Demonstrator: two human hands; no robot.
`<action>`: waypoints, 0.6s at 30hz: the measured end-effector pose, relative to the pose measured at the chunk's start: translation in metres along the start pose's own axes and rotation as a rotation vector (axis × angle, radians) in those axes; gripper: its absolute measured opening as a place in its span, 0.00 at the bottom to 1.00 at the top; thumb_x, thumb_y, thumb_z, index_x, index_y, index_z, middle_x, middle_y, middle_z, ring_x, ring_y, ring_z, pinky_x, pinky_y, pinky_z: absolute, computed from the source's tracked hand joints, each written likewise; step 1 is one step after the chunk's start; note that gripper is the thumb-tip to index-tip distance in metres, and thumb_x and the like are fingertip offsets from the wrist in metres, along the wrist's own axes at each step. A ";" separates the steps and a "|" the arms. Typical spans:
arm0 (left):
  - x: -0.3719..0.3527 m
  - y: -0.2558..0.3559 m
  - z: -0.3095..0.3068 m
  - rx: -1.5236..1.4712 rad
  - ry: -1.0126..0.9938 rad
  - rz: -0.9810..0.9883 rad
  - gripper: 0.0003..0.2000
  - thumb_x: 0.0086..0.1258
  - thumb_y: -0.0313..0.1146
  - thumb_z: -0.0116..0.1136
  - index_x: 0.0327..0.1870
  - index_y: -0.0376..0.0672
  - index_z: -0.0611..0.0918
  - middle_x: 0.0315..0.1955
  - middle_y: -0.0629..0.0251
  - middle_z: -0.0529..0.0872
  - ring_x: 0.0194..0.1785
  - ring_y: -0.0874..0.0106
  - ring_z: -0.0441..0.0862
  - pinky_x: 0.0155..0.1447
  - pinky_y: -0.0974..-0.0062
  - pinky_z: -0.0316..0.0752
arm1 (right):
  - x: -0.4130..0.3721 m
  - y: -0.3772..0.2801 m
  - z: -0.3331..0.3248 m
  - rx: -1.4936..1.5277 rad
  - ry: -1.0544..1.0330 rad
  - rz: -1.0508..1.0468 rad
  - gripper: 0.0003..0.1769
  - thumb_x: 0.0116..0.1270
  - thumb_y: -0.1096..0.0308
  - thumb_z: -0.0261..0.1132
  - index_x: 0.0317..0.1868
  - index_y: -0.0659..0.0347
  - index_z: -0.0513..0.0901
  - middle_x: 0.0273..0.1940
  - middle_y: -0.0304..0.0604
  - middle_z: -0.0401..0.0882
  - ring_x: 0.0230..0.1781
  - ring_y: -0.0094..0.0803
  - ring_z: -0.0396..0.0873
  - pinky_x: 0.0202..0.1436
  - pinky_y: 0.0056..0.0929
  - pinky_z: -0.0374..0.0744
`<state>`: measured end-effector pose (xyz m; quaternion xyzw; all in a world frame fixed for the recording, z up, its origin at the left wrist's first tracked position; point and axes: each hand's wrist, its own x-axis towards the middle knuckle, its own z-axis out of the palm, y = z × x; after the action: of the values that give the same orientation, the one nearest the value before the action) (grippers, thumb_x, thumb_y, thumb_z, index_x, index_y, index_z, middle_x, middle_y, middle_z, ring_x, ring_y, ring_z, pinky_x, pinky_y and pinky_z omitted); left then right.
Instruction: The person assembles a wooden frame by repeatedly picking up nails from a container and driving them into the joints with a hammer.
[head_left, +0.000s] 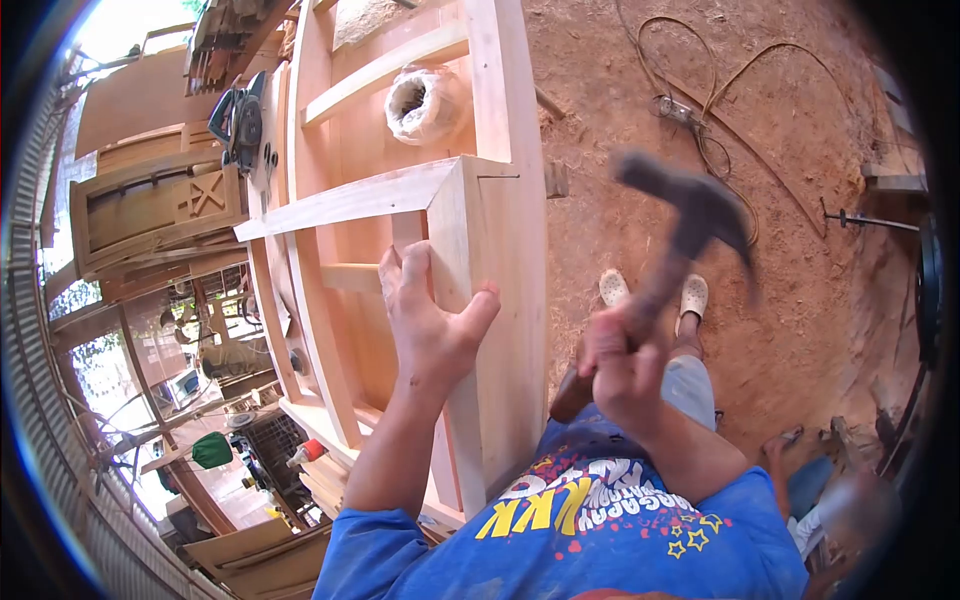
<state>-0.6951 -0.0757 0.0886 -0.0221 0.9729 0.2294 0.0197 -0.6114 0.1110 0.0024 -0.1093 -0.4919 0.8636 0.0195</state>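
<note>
A large pale wooden frame (515, 260) of jointed boards and crosspieces stands before me. My left hand (430, 315) grips the edge of one of its boards near a mitred corner, thumb on one side and fingers on the other. My right hand (630, 370) is closed round the handle of a claw hammer (690, 210), raised to the right of the frame and apart from it. The hammer's head is blurred by motion. A plastic-wrapped roll (425, 105) with a hollow middle sits inside the frame beyond my left hand.
A power tool (240, 120) rests on the wood at the upper left. Carved wooden panels (155, 215) are farther left. A cable (715, 95) loops over the earth floor (780, 330). Another person (840, 510) is low at the right. A metal clamp (870, 220) is at the right.
</note>
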 end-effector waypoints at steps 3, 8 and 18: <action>-0.002 0.000 -0.001 0.010 -0.010 -0.021 0.28 0.56 0.37 0.74 0.55 0.36 0.75 0.53 0.47 0.75 0.64 0.47 0.69 0.69 0.47 0.68 | 0.009 0.002 0.005 -0.148 -0.100 0.217 0.09 0.87 0.65 0.60 0.44 0.59 0.74 0.24 0.34 0.76 0.20 0.20 0.75 0.25 0.24 0.75; 0.000 0.001 -0.003 0.054 -0.016 -0.050 0.35 0.57 0.41 0.75 0.65 0.41 0.74 0.62 0.41 0.74 0.72 0.42 0.66 0.74 0.44 0.66 | 0.010 -0.004 -0.008 0.033 0.014 0.147 0.08 0.84 0.68 0.65 0.46 0.61 0.75 0.25 0.32 0.77 0.19 0.16 0.75 0.23 0.19 0.74; 0.074 -0.005 -0.030 0.472 -0.007 0.469 0.46 0.54 0.60 0.77 0.73 0.44 0.74 0.66 0.49 0.74 0.72 0.46 0.69 0.80 0.39 0.53 | 0.009 -0.006 -0.024 -0.094 0.061 0.302 0.09 0.81 0.69 0.68 0.47 0.61 0.75 0.26 0.33 0.76 0.19 0.18 0.74 0.23 0.21 0.74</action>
<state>-0.7699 -0.0958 0.1099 0.2085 0.9777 -0.0039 -0.0256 -0.6159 0.1355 -0.0055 -0.2091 -0.5089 0.8290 -0.1005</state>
